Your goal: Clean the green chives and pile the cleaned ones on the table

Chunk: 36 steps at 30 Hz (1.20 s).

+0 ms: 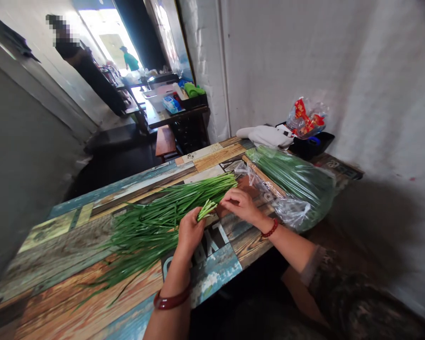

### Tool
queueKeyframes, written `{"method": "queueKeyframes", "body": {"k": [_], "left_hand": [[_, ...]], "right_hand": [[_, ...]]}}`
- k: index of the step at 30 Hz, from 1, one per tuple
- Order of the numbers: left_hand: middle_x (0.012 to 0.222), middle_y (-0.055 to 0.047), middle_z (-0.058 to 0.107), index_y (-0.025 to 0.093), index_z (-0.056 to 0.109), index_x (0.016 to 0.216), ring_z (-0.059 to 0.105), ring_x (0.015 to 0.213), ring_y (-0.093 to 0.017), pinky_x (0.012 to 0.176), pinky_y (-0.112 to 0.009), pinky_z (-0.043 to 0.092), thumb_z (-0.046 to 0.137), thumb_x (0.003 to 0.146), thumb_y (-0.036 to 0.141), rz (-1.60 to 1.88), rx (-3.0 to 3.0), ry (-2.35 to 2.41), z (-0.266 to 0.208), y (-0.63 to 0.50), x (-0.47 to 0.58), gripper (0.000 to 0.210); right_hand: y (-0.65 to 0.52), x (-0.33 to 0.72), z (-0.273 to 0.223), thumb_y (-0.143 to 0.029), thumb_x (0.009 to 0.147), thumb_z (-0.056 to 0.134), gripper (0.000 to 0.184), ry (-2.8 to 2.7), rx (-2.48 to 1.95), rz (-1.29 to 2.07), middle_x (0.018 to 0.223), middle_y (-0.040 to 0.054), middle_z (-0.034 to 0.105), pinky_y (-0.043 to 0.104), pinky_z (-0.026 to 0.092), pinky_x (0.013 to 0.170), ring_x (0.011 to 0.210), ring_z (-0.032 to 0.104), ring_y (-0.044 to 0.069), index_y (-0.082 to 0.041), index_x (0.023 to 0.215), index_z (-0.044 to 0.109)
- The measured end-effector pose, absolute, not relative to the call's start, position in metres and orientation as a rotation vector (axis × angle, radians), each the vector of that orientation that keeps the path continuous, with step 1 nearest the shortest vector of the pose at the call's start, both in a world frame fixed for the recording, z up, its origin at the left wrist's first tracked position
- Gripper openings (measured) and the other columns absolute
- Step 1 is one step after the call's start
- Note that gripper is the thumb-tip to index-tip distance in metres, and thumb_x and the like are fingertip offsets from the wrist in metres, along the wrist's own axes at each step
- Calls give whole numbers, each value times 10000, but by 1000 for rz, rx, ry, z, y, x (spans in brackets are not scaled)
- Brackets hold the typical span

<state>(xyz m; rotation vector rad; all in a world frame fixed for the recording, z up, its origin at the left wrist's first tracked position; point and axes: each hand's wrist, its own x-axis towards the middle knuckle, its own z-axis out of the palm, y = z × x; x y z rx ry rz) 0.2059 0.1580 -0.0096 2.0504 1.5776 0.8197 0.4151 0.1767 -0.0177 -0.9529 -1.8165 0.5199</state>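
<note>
My left hand (190,232) is closed around a small bunch of garlic chives (207,209), its pale cut ends poking out toward the right. The long leaves trail leftward over the table. Just right of those ends, my right hand (241,206) has thumb and fingers pinched together; whatever lies between them is too small to make out. Behind both hands a larger pile of garlic chives (163,200) is spread out, stem ends to the right. More chives fill a clear plastic bag (301,184) on the right, with a wooden stick (264,175) along its near-left side.
The patterned plank table (74,241) ends close to my body. At its far right are a white cloth (267,136) and a black tray (313,145) with a red-and-clear package (306,118). Farther off stand a bench (165,140), a loaded table (159,115) and two people.
</note>
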Motion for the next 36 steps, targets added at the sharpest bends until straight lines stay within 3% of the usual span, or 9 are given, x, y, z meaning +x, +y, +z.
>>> {"method": "queueKeyframes", "body": {"k": [5,8,12,19,27,29,32,34,36], "left_hand": [[816,-4,686,188,645,853,618,791,-159,709,-248,435,490,820,179,706,2114,1531,-10,156,209,159],[927,-26,698,203,654,960,629,889,-174,786,-267,448,488,839,185,649,2183,1495,-9,154,212,206],[982,-48,668,209,633,1064,617,923,-178,801,-266,444,456,850,141,567,2326,1560,-3,149,217,286],[958,-33,639,225,598,1050,604,923,-183,771,-266,425,451,827,84,373,2485,1729,1,142,223,303],[950,-40,629,215,580,991,602,902,-196,755,-290,418,447,842,104,255,2497,1881,0,137,218,230],[962,-43,628,214,575,988,601,905,-193,756,-288,417,446,845,101,277,2476,1893,2,137,217,223],[985,-44,629,214,575,1008,599,924,-188,772,-282,417,453,840,97,344,2430,1892,2,136,216,238],[996,-42,632,219,579,1028,600,933,-184,782,-278,416,453,846,107,387,2409,1868,2,136,215,249],[1006,-40,635,225,582,1040,600,940,-180,786,-273,416,454,852,121,421,2389,1841,2,136,214,251]], "right_hand": [[174,407,-18,-255,794,712,140,-2058,-931,314,897,46,640,329,442,818,875,571,194,-190,876,619],[176,407,-22,-198,844,635,56,-2122,-907,266,811,36,621,320,435,773,804,556,190,-189,802,600],[181,408,-28,-209,894,574,103,-2036,-867,319,772,25,603,298,422,733,758,545,173,-186,796,597],[178,405,-27,-291,965,457,239,-1899,-956,395,778,24,596,303,408,749,788,544,173,-199,773,566],[179,417,-30,-294,985,353,300,-1809,-1146,220,740,33,554,320,416,729,759,529,185,-204,752,520],[178,417,-28,-285,965,406,249,-1896,-1091,192,832,54,607,350,430,816,865,562,201,-202,791,564],[176,412,-25,-232,919,485,165,-1997,-952,288,1080,76,637,366,442,911,1042,573,208,-216,1015,618],[174,410,-23,-170,903,473,218,-2067,-893,419,1035,68,657,330,480,839,966,607,187,-217,1051,627],[172,409,-20,-123,883,466,209,-2132,-883,497,876,47,667,295,486,735,815,617,169,-203,941,650]]}}
